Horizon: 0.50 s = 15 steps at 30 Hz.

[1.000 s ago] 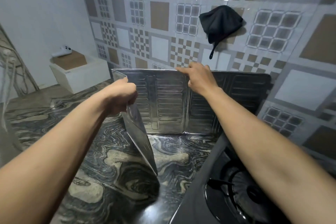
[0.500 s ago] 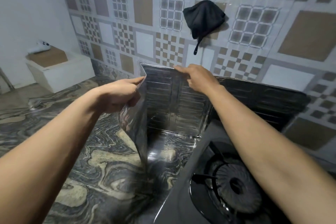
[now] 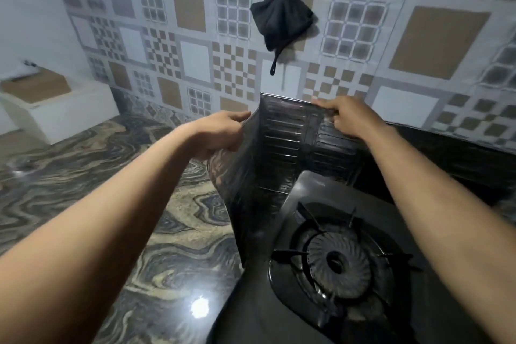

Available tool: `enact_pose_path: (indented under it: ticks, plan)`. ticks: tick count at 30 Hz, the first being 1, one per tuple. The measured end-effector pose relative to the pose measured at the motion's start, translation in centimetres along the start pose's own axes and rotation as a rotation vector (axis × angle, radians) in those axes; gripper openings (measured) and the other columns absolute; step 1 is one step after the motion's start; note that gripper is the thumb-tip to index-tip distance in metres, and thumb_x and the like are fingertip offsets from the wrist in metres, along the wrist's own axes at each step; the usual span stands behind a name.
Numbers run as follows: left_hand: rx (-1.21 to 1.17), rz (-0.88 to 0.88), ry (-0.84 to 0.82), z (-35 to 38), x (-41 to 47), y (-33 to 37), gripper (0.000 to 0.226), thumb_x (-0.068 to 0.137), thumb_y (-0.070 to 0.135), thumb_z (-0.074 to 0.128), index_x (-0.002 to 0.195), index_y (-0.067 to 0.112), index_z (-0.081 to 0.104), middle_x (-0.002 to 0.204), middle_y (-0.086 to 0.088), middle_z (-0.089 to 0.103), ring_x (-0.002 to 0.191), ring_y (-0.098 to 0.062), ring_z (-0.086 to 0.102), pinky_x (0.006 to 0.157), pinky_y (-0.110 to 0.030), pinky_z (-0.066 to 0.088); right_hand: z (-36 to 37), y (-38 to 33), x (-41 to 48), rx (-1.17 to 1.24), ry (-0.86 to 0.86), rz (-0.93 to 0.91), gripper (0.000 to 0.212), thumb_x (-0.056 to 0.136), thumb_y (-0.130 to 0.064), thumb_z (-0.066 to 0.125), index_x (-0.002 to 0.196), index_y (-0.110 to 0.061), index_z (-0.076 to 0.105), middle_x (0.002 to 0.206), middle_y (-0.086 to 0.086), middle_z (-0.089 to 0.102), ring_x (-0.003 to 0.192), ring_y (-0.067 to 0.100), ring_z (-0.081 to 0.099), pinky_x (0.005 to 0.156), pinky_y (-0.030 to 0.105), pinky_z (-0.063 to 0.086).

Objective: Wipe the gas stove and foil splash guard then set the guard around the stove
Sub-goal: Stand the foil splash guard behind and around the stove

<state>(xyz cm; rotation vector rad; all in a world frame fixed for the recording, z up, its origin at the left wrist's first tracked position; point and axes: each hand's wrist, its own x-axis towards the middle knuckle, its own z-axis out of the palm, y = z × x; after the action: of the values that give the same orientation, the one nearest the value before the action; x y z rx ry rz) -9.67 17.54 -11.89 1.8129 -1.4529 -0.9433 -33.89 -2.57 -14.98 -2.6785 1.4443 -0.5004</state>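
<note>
1. the marbled counter is carrying the gas stove, and the foil splash guard is standing upright, folded around the stove's left and back sides
2. both arms are reaching forward; best to be keeping the panels vertical and snug beside the stove
3. the left hand is pinching the side panel's top edge
4. the right hand is gripping the back panel's top edge

Bare forearms, apparently no sleeves visible.
</note>
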Motion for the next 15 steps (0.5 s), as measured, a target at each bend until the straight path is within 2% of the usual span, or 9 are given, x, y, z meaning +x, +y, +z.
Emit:
enact_pose_path:
  ticks: [1,3,4,6,8,10,12,15]
  plan:
    - [0.021,0.020,-0.011,0.5,0.1,0.3,0.074,0.080,-0.013,0.040,0.123,0.046,0.055,0.086,0.004,0.067,0.044,-0.002,0.053,0.043,-0.019,0.044,-0.3,0.6,-0.2,-0.006,-0.005,0.004,0.076,0.083,0.008,0.052,0.138,-0.045,0.051,0.146,0.010,0.052,0.131,0.033,0.051,0.104,0.033,0.044]
    - [0.019,0.059,-0.033,1.8,0.4,0.9,0.060,0.086,-0.008,0.045,0.124,0.036,0.062,0.073,0.005,0.068,0.041,-0.002,0.053,0.041,-0.015,0.040,-0.6,1.7,-0.8,-0.038,-0.001,0.016,0.076,0.084,0.007,0.055,0.141,-0.043,0.050,0.143,0.015,0.055,0.127,0.036,0.053,0.099,0.034,0.045]
    - [0.010,0.074,-0.046,2.4,0.5,1.3,0.052,0.089,-0.005,0.049,0.118,0.035,0.062,0.072,0.005,0.068,0.046,-0.001,0.058,0.043,-0.014,0.042,-0.6,1.9,-1.1,-0.062,0.018,0.013,0.076,0.085,0.008,0.054,0.142,-0.042,0.048,0.140,0.017,0.056,0.124,0.038,0.055,0.097,0.037,0.047]
    - [0.020,0.091,-0.058,3.5,0.8,1.9,0.042,0.092,0.002,0.057,0.126,0.026,0.062,0.085,0.001,0.071,0.064,-0.008,0.068,0.051,-0.017,0.050,-0.1,2.2,-1.6,-0.101,0.063,-0.011,0.078,0.088,0.009,0.050,0.146,-0.041,0.041,0.131,0.017,0.060,0.117,0.039,0.057,0.094,0.042,0.050]
    - [0.050,0.077,-0.073,4.3,1.3,2.4,0.055,0.090,0.002,0.058,0.140,0.022,0.051,0.092,-0.007,0.071,0.061,-0.014,0.065,0.045,-0.022,0.048,0.7,2.4,-2.0,-0.095,0.100,-0.036,0.073,0.092,0.002,0.053,0.150,-0.039,0.036,0.117,0.010,0.057,0.109,0.036,0.055,0.092,0.043,0.048]
    - [0.091,0.057,-0.091,5.1,1.7,2.6,0.072,0.086,-0.002,0.059,0.149,0.024,0.036,0.102,-0.011,0.069,0.068,-0.022,0.066,0.044,-0.028,0.050,1.4,2.5,-2.4,-0.103,0.136,-0.062,0.071,0.093,-0.002,0.057,0.152,-0.035,0.034,0.112,0.008,0.054,0.109,0.033,0.051,0.092,0.043,0.043]
    - [0.124,0.079,-0.084,5.7,1.9,2.8,0.074,0.083,-0.007,0.059,0.148,0.021,0.035,0.105,-0.012,0.067,0.077,-0.027,0.066,0.049,-0.029,0.053,1.8,2.8,-2.7,-0.151,0.172,-0.082,0.072,0.092,-0.001,0.058,0.153,-0.033,0.034,0.117,0.011,0.054,0.116,0.032,0.048,0.095,0.044,0.039]
    - [0.239,0.155,-0.042,6.3,2.1,3.4,0.066,0.079,-0.011,0.049,0.141,0.012,0.045,0.115,-0.009,0.064,0.107,-0.028,0.061,0.080,-0.029,0.049,1.6,3.8,-3.3,-0.167,0.203,-0.058,0.078,0.088,0.005,0.059,0.152,-0.032,0.035,0.117,0.010,0.053,0.115,0.032,0.049,0.095,0.044,0.040]
